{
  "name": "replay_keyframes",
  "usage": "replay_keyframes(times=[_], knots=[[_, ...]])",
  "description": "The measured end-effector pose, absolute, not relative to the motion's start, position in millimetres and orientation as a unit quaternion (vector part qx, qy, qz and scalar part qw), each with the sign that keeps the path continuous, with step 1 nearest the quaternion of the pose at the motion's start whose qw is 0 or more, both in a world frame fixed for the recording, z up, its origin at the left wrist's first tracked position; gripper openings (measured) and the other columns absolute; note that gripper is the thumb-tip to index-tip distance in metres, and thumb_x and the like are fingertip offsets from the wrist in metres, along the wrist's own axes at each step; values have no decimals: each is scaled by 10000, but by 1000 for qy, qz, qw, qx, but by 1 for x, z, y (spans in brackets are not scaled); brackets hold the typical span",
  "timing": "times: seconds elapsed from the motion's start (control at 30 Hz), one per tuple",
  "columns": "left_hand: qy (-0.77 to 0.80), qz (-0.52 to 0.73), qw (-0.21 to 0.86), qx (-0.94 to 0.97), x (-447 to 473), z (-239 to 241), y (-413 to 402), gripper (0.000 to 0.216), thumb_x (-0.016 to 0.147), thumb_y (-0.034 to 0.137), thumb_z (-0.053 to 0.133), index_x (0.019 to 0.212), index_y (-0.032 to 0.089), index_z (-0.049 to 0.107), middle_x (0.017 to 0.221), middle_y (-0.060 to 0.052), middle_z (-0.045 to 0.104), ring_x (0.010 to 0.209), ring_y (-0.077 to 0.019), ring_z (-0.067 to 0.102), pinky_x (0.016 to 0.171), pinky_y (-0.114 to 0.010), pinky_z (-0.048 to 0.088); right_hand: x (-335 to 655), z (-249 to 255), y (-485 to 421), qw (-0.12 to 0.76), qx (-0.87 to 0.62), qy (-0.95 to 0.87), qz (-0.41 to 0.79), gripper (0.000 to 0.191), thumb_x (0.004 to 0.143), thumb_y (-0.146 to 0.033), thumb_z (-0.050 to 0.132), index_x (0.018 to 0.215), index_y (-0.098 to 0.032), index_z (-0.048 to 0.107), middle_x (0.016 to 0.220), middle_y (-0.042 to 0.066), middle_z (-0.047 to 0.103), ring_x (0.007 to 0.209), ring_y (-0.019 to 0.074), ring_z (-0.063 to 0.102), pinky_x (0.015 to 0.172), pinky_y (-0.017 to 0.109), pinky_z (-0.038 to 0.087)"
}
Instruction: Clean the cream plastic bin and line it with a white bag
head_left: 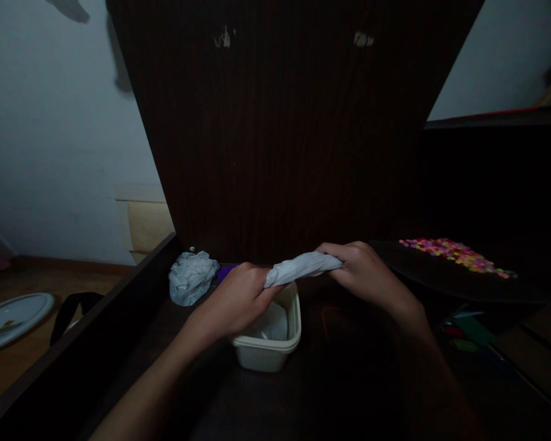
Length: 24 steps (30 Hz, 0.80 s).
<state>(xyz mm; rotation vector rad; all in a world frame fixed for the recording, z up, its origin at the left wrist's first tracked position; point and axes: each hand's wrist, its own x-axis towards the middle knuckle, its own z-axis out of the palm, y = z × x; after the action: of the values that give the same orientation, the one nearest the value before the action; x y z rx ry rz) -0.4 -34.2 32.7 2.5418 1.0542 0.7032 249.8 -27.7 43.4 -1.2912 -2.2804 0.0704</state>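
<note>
Both of my hands hold a rolled white cloth stretched between them, just above a small cream plastic basket. My left hand is closed round the cloth's left end. My right hand is closed round its right end. More white fabric lies inside the basket. A crumpled white cloth sits to the left of my left hand, on the dark surface. A bit of something purple shows behind my left hand.
A tall dark wooden cabinet stands straight ahead. A dark tray with several colourful small pieces is on the right. A white plate and a black strap lie on the floor at left.
</note>
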Motion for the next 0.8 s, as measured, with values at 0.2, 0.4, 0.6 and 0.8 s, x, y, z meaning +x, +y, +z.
replay_keyframes(times=[0.2,0.4,0.6,0.8], knots=[[366,245,151,885,-3,30,-29,365,996,299,429,674,171,541,603,2,520,552,-126,510,576,-236,316,265,38,-18,301,-500,-812,-36,159,785,-114,501,811,-200,633,784,34,698,708,180,626,660,271,363],[363,242,153,887,-5,28,-27,375,1000,326,396,687,168,531,608,6,506,560,-125,508,581,-238,319,262,32,-12,327,-506,-795,-68,377,935,-350,471,581,-228,426,521,-8,485,476,131,404,566,288,271],[363,254,156,883,-5,29,-27,390,992,336,395,648,176,487,591,9,489,549,-123,498,569,-239,318,261,31,-10,287,-537,-789,-86,131,778,-203,534,649,-220,512,640,23,598,596,171,546,588,283,273],[367,245,160,883,-4,30,-27,380,989,323,413,663,169,532,607,2,523,553,-121,499,562,-231,330,262,29,-9,264,-586,-758,-106,266,805,-206,528,546,-227,472,531,20,544,529,175,507,566,297,256]])
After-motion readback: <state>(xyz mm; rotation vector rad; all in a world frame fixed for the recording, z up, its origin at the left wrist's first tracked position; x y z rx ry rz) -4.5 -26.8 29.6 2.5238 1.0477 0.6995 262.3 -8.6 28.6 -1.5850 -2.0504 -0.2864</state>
